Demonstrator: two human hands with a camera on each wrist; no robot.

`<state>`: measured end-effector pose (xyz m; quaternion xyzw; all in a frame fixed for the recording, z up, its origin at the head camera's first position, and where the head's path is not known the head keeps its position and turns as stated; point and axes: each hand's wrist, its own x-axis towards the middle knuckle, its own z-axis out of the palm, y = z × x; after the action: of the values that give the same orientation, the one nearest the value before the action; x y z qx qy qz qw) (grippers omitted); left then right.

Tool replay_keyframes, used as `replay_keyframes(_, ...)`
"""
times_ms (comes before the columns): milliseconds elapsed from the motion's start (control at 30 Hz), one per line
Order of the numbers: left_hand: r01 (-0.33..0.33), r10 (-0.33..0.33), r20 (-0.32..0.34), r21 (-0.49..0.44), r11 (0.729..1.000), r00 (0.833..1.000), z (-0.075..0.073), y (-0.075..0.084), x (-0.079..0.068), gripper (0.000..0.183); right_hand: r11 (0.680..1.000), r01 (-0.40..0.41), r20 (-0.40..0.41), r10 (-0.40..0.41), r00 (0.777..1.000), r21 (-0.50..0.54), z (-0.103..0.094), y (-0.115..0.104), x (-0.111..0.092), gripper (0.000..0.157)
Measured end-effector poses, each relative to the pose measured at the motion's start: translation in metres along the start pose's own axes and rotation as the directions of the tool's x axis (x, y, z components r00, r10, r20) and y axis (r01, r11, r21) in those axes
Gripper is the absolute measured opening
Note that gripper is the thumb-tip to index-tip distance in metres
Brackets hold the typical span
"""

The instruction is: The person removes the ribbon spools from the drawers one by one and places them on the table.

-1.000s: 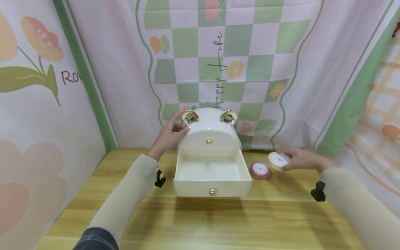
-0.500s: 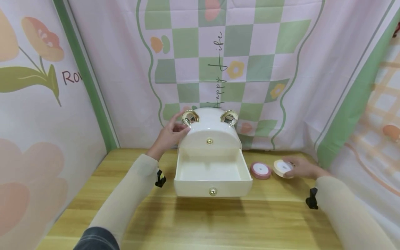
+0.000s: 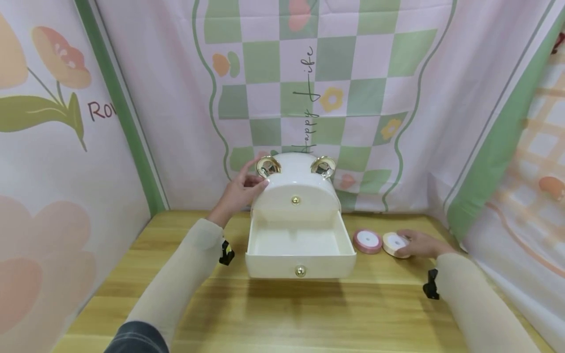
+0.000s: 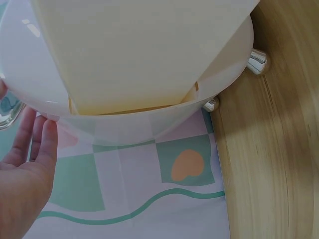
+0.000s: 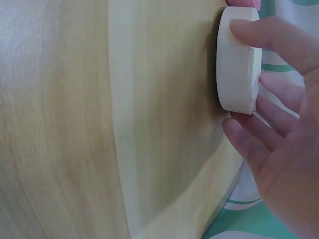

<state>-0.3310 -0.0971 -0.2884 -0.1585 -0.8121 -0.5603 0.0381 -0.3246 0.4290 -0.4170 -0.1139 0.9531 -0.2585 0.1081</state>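
A white drawer box (image 3: 295,189) with gold ears (image 3: 323,167) and gold knobs stands at the table's back. Its lower drawer (image 3: 300,266) is pulled out, with nothing inside. My left hand (image 3: 238,193) rests against the box's upper left side, thumb on the front near the ear; in the left wrist view, its fingers (image 4: 48,142) are nearly straight at the edge. At the right, my right hand (image 3: 421,243) holds a cream ribbon roll (image 3: 389,250) between thumb and fingers, beside a pink ribbon roll (image 3: 368,241). The right wrist view shows the thumb across the cream roll's (image 5: 234,74) side.
The wooden table (image 3: 291,318) extends in front of the open drawer. A patterned curtain (image 3: 366,98) hangs directly behind the box, and another printed cloth (image 3: 57,171) closes off the left side. Small silver feet (image 4: 257,61) support the box.
My right hand first moved rightward with the cream ribbon roll, then brought it down and slightly left beside the pink roll. The left hand and the box have stayed put.
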Motion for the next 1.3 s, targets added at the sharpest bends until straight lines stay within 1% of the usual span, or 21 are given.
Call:
replay_keyframes(100,0.000,0.000,0.001,0.002,1.000,1.000,0.000,0.001,0.000,0.071,1.000,-0.010,0.004,0.010,1.000,0.013,0.001,-0.001,0.000,0.085)
replay_keyframes(267,-0.010,0.010,-0.012,0.010,1.000,1.000,0.000,-0.012,0.007,0.070,1.000,0.002,-0.008,-0.002,1.000,0.014,0.002,0.001,-0.001,0.084)
replay_keyframes(400,-0.032,0.032,-0.023,0.014,0.999,0.999,0.000,-0.019,0.010,0.068,1.000,0.027,-0.025,-0.027,0.999,0.004,0.002,0.002,-0.002,0.084)
replay_keyframes(500,-0.046,0.046,-0.024,0.016,0.999,0.999,0.000,-0.021,0.010,0.069,0.999,0.046,-0.045,-0.047,0.998,-0.006,0.000,0.001,-0.004,0.085)
replay_keyframes(567,-0.042,0.043,-0.022,0.015,0.999,0.999,0.000,-0.020,0.011,0.070,0.998,0.058,-0.044,-0.059,0.997,-0.004,-0.003,-0.001,-0.006,0.084)
replay_keyframes(733,-0.043,0.043,-0.025,0.014,0.999,0.999,0.000,-0.020,0.010,0.069,0.995,0.103,-0.031,-0.103,0.994,-0.001,-0.011,-0.007,-0.009,0.075)
replay_keyframes(900,-0.046,0.047,-0.027,0.020,0.999,0.999,0.000,-0.020,0.009,0.068,0.984,0.176,-0.035,-0.177,0.984,-0.008,-0.019,-0.020,-0.013,0.059)
replay_keyframes(1000,-0.044,0.044,-0.030,0.020,0.999,0.999,0.000,-0.019,0.009,0.068,0.979,0.202,-0.045,-0.203,0.978,-0.024,-0.024,-0.031,-0.015,0.052)
replay_keyframes(1133,-0.045,0.046,-0.031,0.024,0.999,0.998,0.000,-0.018,0.008,0.068,0.974,0.224,-0.047,-0.225,0.973,-0.043,-0.028,-0.045,-0.019,0.047)
replay_keyframes(1300,-0.047,0.048,-0.027,0.027,0.999,0.998,0.000,-0.017,0.008,0.068,0.962,0.268,-0.056,-0.271,0.961,-0.054,-0.030,-0.062,-0.023,0.043)
